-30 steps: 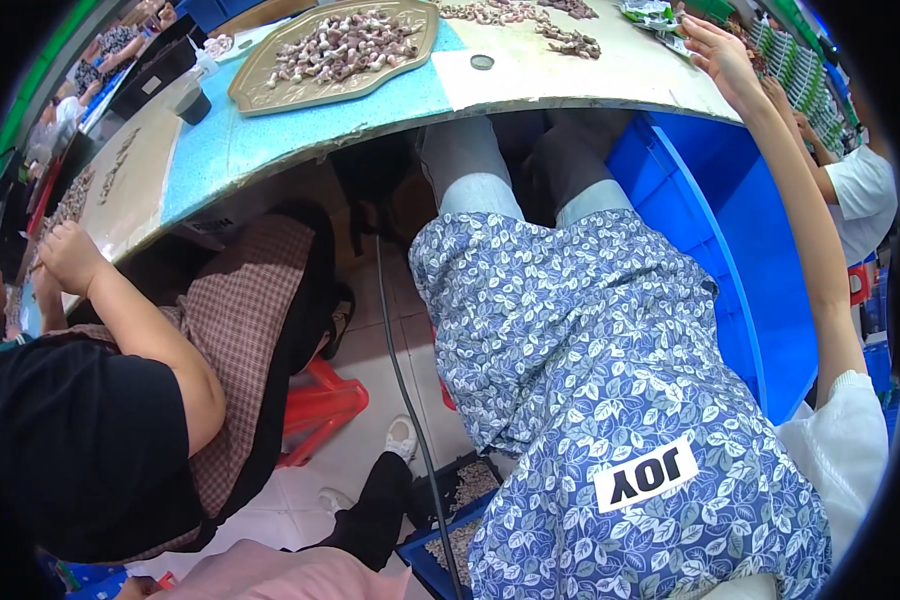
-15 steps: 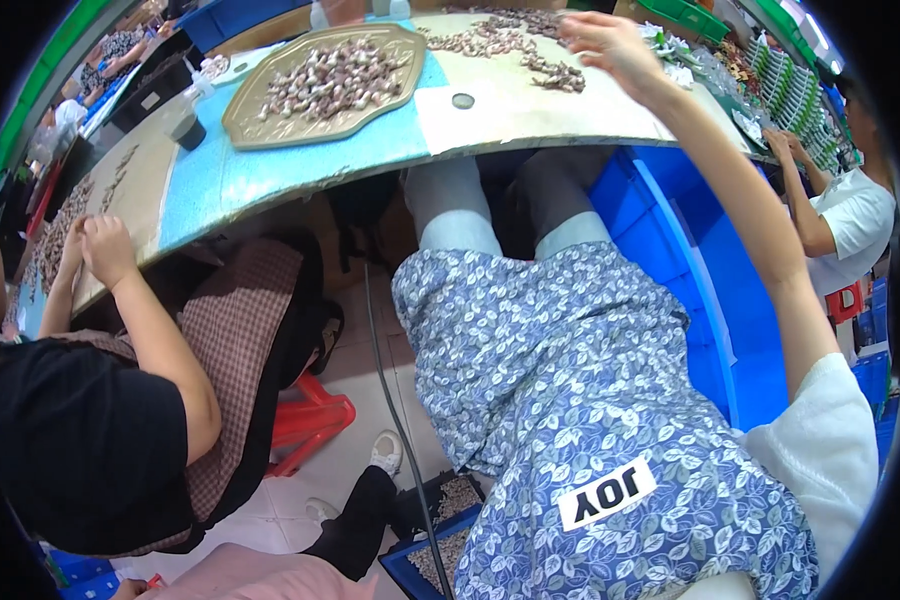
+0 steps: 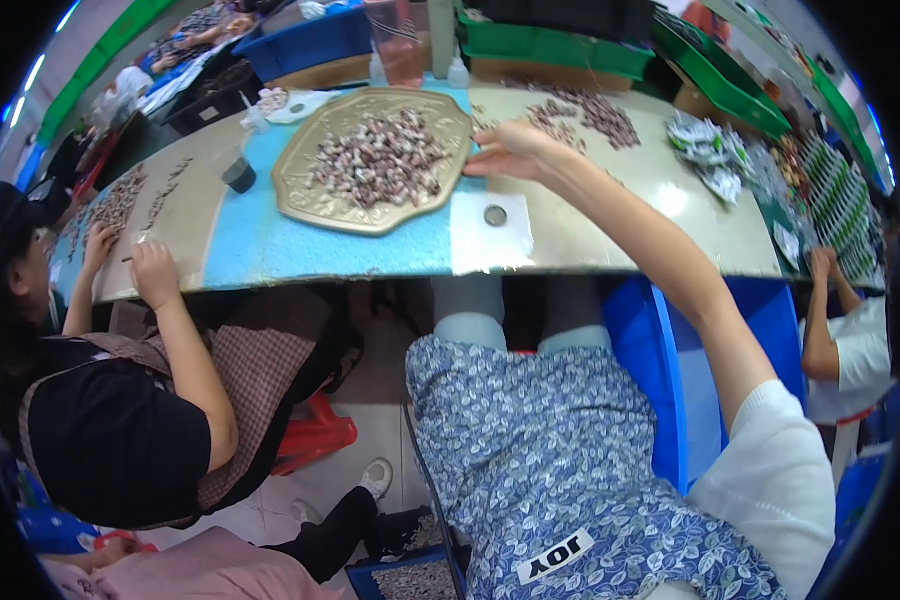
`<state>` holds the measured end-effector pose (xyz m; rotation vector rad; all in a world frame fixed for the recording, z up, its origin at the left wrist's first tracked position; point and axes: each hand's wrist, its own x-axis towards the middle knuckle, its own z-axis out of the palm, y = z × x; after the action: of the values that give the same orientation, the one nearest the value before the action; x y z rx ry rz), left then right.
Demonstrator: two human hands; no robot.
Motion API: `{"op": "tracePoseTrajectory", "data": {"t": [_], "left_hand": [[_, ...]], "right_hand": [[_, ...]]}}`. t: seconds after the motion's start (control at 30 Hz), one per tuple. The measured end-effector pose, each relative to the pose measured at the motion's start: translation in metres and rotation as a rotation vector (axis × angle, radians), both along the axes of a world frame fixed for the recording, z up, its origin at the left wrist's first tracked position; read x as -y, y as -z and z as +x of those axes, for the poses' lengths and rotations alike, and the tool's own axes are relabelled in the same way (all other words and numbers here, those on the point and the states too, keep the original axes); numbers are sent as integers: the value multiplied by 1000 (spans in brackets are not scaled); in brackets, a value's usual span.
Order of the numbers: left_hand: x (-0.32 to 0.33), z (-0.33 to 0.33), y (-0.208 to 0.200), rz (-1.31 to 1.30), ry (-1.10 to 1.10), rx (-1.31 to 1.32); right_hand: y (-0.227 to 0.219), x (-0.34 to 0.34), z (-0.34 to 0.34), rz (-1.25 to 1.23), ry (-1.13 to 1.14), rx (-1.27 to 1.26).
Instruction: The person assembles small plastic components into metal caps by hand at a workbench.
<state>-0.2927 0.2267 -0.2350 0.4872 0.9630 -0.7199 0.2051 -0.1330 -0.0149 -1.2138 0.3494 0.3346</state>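
My right hand [image 3: 515, 152] reaches across the table to the right rim of a tan, angular tray [image 3: 375, 222]. Its fingers are stretched out and spread, with the tips at or very near the rim; I cannot tell whether they touch. Heaped in the tray are many small purple-and-white pieces [image 3: 380, 160], too small to name. More such pieces [image 3: 600, 115] lie loose on the table beyond my hand. My left hand is out of view.
A dark cup [image 3: 238, 176] stands left of the tray, and a small round disc [image 3: 495, 215] lies in front. Silvery-green packets [image 3: 715, 155] are to the right. Blue bins [image 3: 650, 360] stand under the table edge. At left, a person in black [image 3: 140, 420] works with similar pieces.
My right hand has come left and down from the loose pieces at the back to the tray's right rim. The view has tilted up, showing more of the far side.
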Motion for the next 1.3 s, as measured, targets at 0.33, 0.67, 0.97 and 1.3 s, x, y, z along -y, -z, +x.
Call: {"op": "tracePoseTrajectory", "data": {"t": [0.33,0.67,0.97,1.3], "left_hand": [[36,-10,-132,-107,-159,14],[9,8,-177,-674,-470,554],[72,36,-227,-634,-753,616],[84,81,-203,-365,-202,638]], "right_hand": [[-6,-19,-32,169,-22,-22],[-40,-21,-41,-20,-155,19],[-40,-182,180,-246,-449,288],[-49,-138,173,-371,-519,296]]}}
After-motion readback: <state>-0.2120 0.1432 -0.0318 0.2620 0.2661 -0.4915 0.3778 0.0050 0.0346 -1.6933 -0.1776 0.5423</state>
